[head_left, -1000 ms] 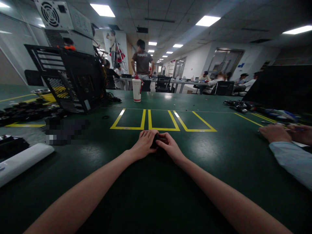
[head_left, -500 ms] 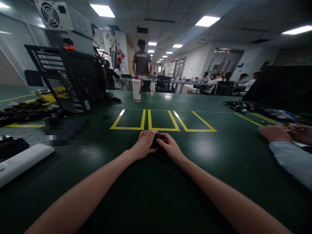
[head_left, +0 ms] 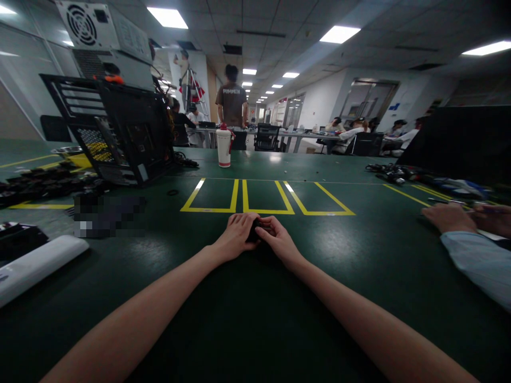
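Observation:
Both my hands meet at the middle of the green table [head_left: 255, 319], just short of the yellow tape outlines [head_left: 269, 213]. My left hand [head_left: 238, 234] curls over a small black object [head_left: 254, 232], its thumb on the near side. From the other side my right hand [head_left: 278, 236] closes its thumb and fingers on the same object. Most of the object is hidden by my fingers, so its kind cannot be made out.
At left stand a black computer case [head_left: 120, 127] with power supply units [head_left: 107, 26] on top and a white elongated object [head_left: 43, 266]. A white cup [head_left: 224, 148] with a red lid stands behind the tape. At right are a co-worker's hands [head_left: 451, 217] and cables [head_left: 393, 174].
My right fingers shift slightly around the black object while my left hand stays put. In the background, the standing person's arms and stance change a little.

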The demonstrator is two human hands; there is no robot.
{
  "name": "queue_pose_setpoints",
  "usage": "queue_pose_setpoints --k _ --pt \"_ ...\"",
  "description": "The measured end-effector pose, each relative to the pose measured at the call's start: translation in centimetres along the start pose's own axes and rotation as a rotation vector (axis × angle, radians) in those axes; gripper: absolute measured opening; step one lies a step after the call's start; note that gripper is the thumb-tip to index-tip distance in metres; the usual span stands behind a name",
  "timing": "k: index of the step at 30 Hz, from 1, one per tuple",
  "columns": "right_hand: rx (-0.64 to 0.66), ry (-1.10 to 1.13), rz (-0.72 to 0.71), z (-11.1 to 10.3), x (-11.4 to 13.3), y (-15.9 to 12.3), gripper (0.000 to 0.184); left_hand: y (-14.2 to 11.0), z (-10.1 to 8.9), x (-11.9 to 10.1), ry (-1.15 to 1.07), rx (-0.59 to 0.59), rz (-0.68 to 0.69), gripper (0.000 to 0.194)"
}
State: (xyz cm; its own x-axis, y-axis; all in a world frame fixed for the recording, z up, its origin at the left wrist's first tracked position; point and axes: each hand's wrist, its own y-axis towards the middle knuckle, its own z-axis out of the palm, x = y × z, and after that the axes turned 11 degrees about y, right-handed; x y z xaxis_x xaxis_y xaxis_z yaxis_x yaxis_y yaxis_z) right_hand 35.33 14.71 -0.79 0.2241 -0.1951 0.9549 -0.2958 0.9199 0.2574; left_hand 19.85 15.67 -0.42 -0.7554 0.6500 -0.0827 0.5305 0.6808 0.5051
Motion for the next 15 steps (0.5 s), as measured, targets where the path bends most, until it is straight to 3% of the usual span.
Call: queue_pose_setpoints --k 5,15 --pt "-0.056 -0.044 0.042 -0.33 -0.42 0.25 0.032 -0.01 0.02 0.03 0.011 0.009 0.006 0.055" --pt "0.023 0.02 -0.018 -0.05 -0.35 -0.09 0.025 -0.06 -0.21 0.01 0.01 0.026 0.01 0.057"
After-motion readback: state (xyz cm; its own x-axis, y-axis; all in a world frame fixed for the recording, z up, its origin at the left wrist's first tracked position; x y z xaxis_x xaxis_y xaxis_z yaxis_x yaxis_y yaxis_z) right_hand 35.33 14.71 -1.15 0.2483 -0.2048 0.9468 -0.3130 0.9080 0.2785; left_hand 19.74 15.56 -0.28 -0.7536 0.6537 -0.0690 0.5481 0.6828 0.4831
